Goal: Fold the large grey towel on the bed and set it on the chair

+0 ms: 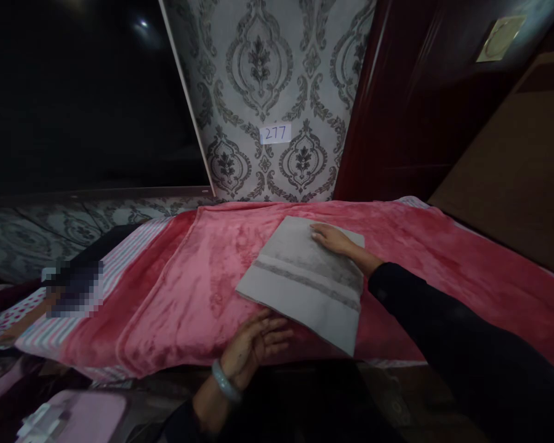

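Observation:
A flat grey towel [300, 280] with a darker band across it lies at a slant on a pink-red plush blanket [180, 295]. My right hand [330, 238] rests on the towel's far part, fingers stretched out over its surface, palm down. Just off the towel's near edge is my left hand [253, 344], palm turned upward and fingers apart, holding nothing. A pale bangle [226, 383] circles my left wrist. Whether the left fingertips touch the towel's edge I cannot tell.
Patterned wallpaper [258, 67] with a paper label [275, 133] reading 277 rises behind. A large dark screen [83, 98] stands at left, a dark red wooden panel [397, 111] at right. A pink stool-like surface [92, 412] is at lower left.

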The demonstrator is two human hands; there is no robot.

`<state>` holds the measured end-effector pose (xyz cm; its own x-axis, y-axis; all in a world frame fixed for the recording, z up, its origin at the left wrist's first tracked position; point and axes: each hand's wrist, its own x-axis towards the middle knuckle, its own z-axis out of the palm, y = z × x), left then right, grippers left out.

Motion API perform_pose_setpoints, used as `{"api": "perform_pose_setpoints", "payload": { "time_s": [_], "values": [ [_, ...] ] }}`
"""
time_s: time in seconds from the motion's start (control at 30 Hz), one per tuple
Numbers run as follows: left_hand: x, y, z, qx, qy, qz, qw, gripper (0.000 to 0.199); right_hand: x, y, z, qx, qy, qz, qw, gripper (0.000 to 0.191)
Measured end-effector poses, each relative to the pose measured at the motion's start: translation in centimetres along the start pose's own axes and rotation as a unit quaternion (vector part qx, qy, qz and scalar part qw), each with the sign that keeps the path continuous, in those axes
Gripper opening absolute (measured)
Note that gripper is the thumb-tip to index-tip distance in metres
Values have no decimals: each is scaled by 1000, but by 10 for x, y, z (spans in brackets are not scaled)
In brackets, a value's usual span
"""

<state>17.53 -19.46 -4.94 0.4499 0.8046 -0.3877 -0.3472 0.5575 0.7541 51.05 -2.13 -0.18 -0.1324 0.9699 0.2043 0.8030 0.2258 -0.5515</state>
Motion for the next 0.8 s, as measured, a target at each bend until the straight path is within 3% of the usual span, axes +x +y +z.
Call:
{"api": "perform_pose_setpoints", "payload": {
  "time_s": [0.07,0.13,0.2,0.27,0.37,0.43,0.53,0.67,0.8],
  "values": [
    [-6,7,-1,101,13,36,994,30,-15,0,12,-77,-21,-15,997,58],
    [-4,20,11,239,33,152,959,28,-22,-5,20,-141,-42,-29,989,62],
    [8,33,32,388,28,284,876,26,-23,-13,26,-193,-60,-50,978,64],
    [27,39,54,528,-8,342,777,34,-20,-19,33,-208,-74,-71,973,63],
    [54,29,74,685,-34,311,658,55,-14,-19,45,-222,-88,-105,965,60],
    [65,15,73,738,-19,296,607,65,-10,-10,49,-225,-89,-124,962,59],
    [70,-2,62,758,-13,309,574,69,0,11,46,-218,-88,-136,962,61],
    [70,-8,53,758,-16,325,565,70,22,42,32,-210,-81,-105,969,62],
    [72,-8,50,762,-18,325,560,70,42,63,22,-202,-90,-30,975,62]
  ]
}}
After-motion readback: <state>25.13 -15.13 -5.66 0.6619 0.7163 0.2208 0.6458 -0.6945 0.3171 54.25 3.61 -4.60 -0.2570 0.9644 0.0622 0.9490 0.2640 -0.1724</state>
